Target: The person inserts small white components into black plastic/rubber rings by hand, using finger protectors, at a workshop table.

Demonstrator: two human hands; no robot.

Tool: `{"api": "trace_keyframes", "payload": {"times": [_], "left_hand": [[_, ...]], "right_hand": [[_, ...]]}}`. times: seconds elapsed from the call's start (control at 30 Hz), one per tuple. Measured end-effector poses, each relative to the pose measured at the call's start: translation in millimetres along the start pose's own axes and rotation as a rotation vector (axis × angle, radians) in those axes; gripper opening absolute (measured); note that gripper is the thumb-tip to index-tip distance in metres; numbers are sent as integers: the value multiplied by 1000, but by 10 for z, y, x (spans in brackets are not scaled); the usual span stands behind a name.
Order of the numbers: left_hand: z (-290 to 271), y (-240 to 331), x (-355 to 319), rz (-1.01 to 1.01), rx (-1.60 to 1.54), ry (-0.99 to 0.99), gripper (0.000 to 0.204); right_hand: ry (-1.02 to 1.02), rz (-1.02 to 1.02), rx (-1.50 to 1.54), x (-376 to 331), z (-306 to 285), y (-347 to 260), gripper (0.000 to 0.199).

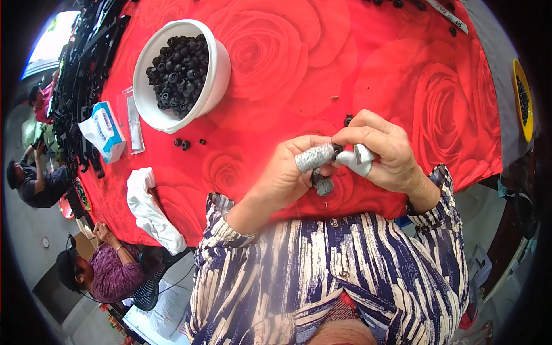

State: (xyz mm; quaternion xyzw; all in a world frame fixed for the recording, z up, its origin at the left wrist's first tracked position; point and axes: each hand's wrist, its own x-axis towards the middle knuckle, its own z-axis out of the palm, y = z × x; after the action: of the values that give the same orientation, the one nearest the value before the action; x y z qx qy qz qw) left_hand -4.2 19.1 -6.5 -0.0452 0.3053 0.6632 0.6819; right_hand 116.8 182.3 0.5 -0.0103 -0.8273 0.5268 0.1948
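Note:
Over the near edge of the red rose-patterned tablecloth [259, 57], my two hands meet fingertip to fingertip. Between them is a small round black part [337, 149], mostly covered by the fingers. My left hand [282, 172] is closed on it from the left, with silvery wrapping around some fingers. My right hand [388, 149] pinches it from the right, its thumb wrapped in silver too. Just beyond the right fingers lies another black piece [348, 119]. A white bowl [221, 69], heaped with similar black parts [181, 75], stands at the upper left.
Several loose black parts [185, 145] lie below the bowl. Left of them are a tissue box [112, 135], a clear plastic sleeve [135, 123] and a white cloth [146, 207]. Long black strips [86, 75] pile along the left edge. A yellow dish [528, 123] sits far right. Other people [109, 270] sit at left.

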Motion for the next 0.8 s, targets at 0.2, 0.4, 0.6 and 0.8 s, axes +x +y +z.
{"api": "trace_keyframes", "payload": {"times": [0.2, 0.4, 0.6, 0.8], "left_hand": [[9, 46, -51, -41, 71, 42, 23], [-12, -62, -101, 79, 90, 122, 23], [55, -48, -87, 50, 141, 167, 26], [54, 14, -137, 25, 123, 31, 26]], "right_hand": [[32, -134, -125, 2, 29, -61, 33], [34, -105, -136, 32, 64, -94, 34], [50, -89, -128, -10, 75, -47, 33], [56, -146, -147, 14, 64, -117, 34]]}}
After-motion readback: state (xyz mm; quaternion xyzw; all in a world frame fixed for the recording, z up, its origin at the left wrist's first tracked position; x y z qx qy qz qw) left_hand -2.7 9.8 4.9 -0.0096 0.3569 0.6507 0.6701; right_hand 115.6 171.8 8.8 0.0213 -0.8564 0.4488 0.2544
